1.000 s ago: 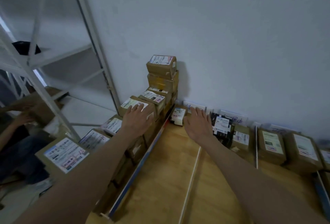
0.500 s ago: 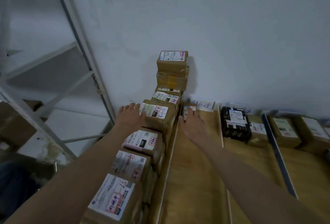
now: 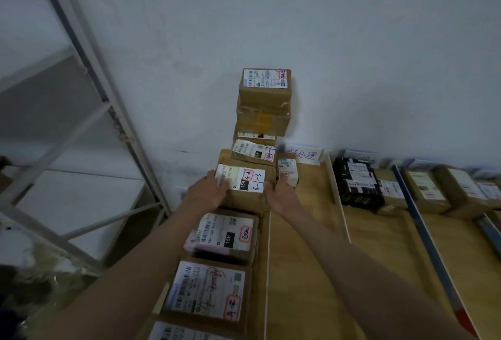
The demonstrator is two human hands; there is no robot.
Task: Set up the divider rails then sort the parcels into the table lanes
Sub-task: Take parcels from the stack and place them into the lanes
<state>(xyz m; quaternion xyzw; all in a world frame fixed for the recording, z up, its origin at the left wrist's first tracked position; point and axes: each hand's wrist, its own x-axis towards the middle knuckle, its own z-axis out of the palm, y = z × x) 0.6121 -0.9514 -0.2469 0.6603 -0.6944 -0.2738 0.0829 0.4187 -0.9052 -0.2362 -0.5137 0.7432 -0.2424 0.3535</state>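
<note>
A white metal shelf frame (image 3: 113, 111) is slanting up at the far left. The left hand (image 3: 207, 193) is reaching forward on an outstretched arm, fingers curled onto the left edge of a brown cardboard box (image 3: 244, 190) with a white label. That box is sitting in the leftmost lane of the wooden counter (image 3: 306, 244), between a tall stack of boxes (image 3: 264, 106) against the wall and a row of labelled parcels (image 3: 217, 263) nearer the camera. The right hand (image 3: 280, 193) is gripping the box's right edge, clamping it from the other side. A thin white rail (image 3: 268, 272) is bordering this lane. Farther right, a black parcel (image 3: 357, 182) and a blue rail (image 3: 425, 234) are lying on the counter.
</note>
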